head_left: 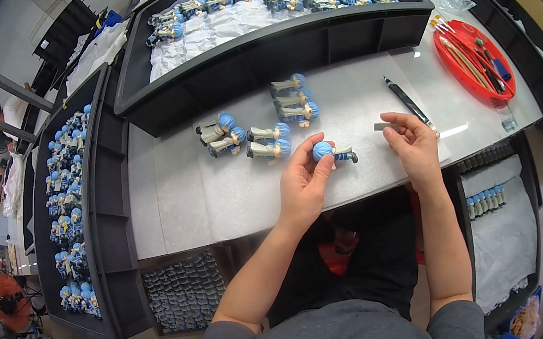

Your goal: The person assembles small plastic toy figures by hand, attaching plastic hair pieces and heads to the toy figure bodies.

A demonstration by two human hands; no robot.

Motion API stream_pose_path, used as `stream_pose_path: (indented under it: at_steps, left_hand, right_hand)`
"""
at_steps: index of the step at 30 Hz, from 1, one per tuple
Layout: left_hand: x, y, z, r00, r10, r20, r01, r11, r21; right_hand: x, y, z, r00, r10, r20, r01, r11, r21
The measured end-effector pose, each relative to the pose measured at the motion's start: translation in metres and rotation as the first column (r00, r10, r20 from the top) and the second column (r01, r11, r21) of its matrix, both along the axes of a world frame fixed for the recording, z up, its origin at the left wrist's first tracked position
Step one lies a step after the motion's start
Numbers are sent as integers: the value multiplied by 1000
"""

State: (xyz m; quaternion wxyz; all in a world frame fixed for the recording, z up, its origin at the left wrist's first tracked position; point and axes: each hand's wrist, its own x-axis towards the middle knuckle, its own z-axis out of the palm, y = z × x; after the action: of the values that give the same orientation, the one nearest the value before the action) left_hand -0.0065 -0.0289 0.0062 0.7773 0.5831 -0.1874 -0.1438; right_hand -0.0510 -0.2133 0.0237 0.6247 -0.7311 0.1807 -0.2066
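My left hand (305, 182) is closed around a small blue-haired figurine (342, 154) that lies sideways over the white table, its dark feet pointing right. To its right, my right hand (409, 142) pinches a small flat greyish piece (385, 127) between thumb and fingers; its exact kind is unclear. Left of my left hand lie a pair of figurines (269, 140) and another pair (221, 134), all with blue hair. Farther back rests a group of three figurines (295, 99). A black pen-like tool (409, 99) lies beyond my right hand.
A large black tray (268, 61) with rows of figurines stands at the back. Another tray of figurines (113, 215) is on the left. A red dish (469, 84) of brushes and tools sits at the far right. Below the table's right edge is a paper-lined tray (506, 245).
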Motion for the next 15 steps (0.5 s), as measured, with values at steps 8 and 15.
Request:
stream_pose_path:
  at_steps: [8,15]
  left_hand:
    - [-1,0,-2,1000,-14,-12,14,1000,-15]
    - [-2,-2,0,1000,-20,-1,20,1000,-4]
  right_hand:
    - [-4,12,-8,992,41,121,2,941,-337]
    - [-10,15,-8,991,-13,130,72,884,-461]
